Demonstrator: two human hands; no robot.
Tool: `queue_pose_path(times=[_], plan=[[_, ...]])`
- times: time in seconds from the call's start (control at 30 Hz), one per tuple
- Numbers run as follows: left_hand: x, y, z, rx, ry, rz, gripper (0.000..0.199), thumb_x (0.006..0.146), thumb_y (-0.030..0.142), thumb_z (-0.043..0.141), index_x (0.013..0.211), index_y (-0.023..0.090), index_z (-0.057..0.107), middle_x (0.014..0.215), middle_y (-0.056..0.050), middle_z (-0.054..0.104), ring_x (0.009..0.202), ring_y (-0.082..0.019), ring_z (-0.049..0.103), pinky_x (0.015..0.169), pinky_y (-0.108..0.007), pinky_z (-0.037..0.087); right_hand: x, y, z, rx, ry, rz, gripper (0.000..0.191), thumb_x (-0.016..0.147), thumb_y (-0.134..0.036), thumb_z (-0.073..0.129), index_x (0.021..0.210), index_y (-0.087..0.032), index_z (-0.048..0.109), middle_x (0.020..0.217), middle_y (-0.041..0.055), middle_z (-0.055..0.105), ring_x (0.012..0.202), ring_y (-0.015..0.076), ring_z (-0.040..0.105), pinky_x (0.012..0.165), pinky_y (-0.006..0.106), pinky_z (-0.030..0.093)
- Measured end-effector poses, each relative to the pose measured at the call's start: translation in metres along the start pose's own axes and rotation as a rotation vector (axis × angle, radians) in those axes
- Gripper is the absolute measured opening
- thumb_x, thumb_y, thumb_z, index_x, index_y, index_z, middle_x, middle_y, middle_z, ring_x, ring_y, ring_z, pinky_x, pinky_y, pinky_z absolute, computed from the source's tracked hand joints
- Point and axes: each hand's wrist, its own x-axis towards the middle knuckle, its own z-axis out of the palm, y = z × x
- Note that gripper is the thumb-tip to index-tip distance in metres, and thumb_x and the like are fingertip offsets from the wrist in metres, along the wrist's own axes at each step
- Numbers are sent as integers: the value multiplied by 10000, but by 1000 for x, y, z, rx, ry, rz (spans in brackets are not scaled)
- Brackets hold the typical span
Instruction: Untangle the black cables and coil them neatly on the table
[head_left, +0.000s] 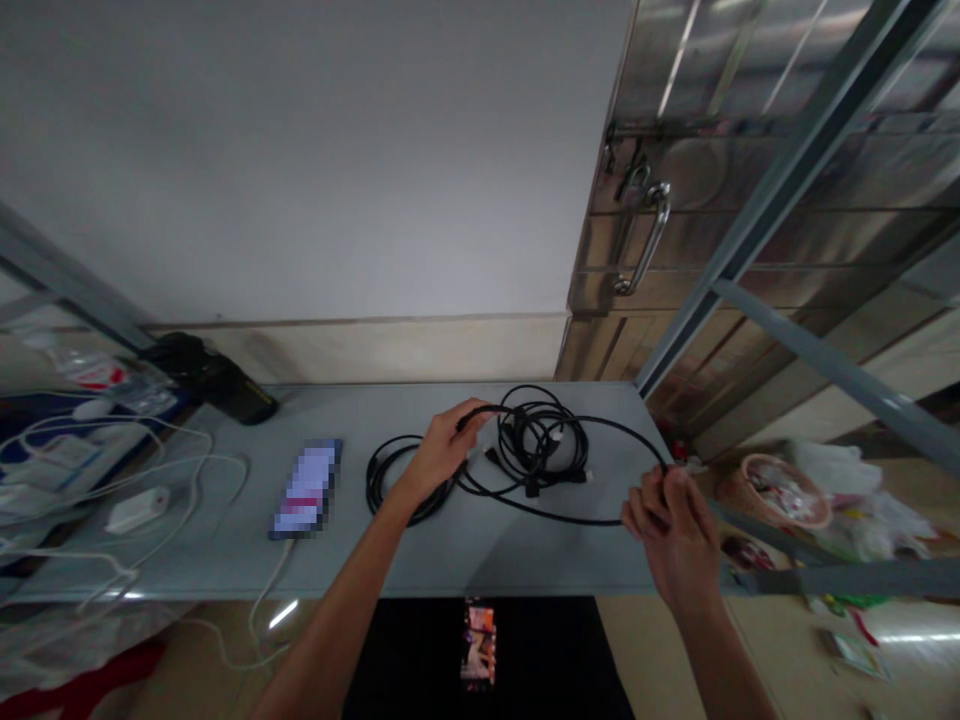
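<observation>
The left hand (442, 450) is pinching black cable (491, 407) between its fingers. The right hand (671, 525) is gripping cable too, while a coil (583, 455) is lying between them on the table (450, 560).

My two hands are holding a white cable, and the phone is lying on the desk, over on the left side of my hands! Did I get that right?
Almost! The cable in your left hand and right hand is black, not white. The head view shows it. The phone is indeed lying on the desk, left of your hands.
</observation>
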Motion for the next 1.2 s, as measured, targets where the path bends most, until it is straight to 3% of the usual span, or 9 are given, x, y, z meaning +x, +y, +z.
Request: queue_pose_path(times=[0.1,0.27,0.4,0.53,0.63,0.7,0.8,0.93,1.2], plan=[[-3,-1,-9,-249,107,-181,459,1033,625,731,1231,213,775,702,43,539,519,-116,479,403,-203,316,1,-4,-9,61,30,20,427,1004,-616,837,913,-240,657,685,-84,318,549,104,337,514,251,428],[-4,-2,1,-535,173,-313,512,929,650,841,1171,224,696,754,71,500,478,-74,450,366,-170,202,-4,-2,-12,85,-13,21,518,1057,-597,778,791,-239,514,671,-83,284,539,110,310,499,254,442],[-4,-5,12,-551,148,-358,486,905,631,873,1069,224,662,783,59,550,503,-70,474,389,-173,247,-7,-1,-12,53,-11,-8,548,1075,-525,777,744,-235,449,672,-77,297,544,112,323,478,241,425],[-6,-8,18,-504,110,-345,450,900,577,903,1066,208,708,767,44,574,594,-96,520,464,-186,369,-2,9,-27,-265,7,-76,381,1099,-601,708,974,-243,666,757,-47,475,588,131,482,546,292,526],[-7,-6,22,-424,44,-273,454,926,587,873,1110,182,781,777,19,616,644,-119,547,520,-213,425,3,23,-39,-720,52,-369,481,1093,-632,682,1362,-233,687,1104,100,686,939,258,707,812,459,652],[-7,-3,26,-390,4,-243,441,947,586,851,1097,173,814,810,-6,665,666,-128,569,548,-224,438,3,32,-41,-1003,58,-609,521,1101,-577,686,1480,-222,646,1417,205,644,1303,366,656,1065,614,593],[-5,0,35,-430,-19,-251,435,926,567,881,1104,173,843,864,-33,714,718,-143,614,561,-224,450,-5,42,-29,-1262,-165,-806,401,1127,-429,689,1490,-263,657,1554,192,615,1482,398,565,1213,675,471],[3,-5,49,-571,12,-306,513,849,575,950,1144,170,842,1005,-88,779,879,-204,720,613,-241,530,-15,66,-7,-1336,-562,-805,539,1070,-480,780,1530,-249,623,1436,167,720,1390,380,660,1190,605,529],[7,-18,58,-698,89,-331,538,792,530,986,1157,171,820,1381,-174,800,1307,-334,733,1041,-445,613,-2,113,4,-1472,-605,-739,289,1087,-217,653,1375,-195,679,1247,157,769,1197,358,717,1078,548,594]])
